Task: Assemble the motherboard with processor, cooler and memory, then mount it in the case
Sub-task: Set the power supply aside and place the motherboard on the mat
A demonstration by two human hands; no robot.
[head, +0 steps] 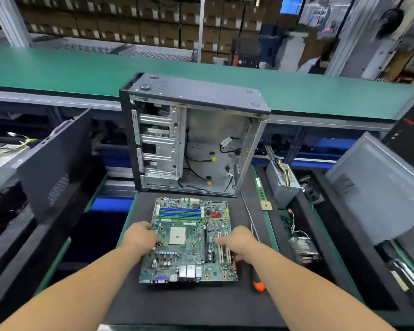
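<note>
Head | left grip (141, 237), right grip (237, 242) grasping motherboard (189, 240) edges | between them

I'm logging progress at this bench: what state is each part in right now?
motherboard: flat on mat, socket and memory slots empty
case: upright, side open, no board inside
memory stick: loose on mat
screwdriver: lying unused
left hand: grips board edge
right hand: grips board edge

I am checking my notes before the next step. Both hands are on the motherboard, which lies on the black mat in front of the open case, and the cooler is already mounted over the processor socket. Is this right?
Not quite. In the head view the processor socket on the motherboard is bare; the cooler lies on the right, beside the black mat. The rest holds: the left hand and right hand are on the board, in front of the open case.
</note>
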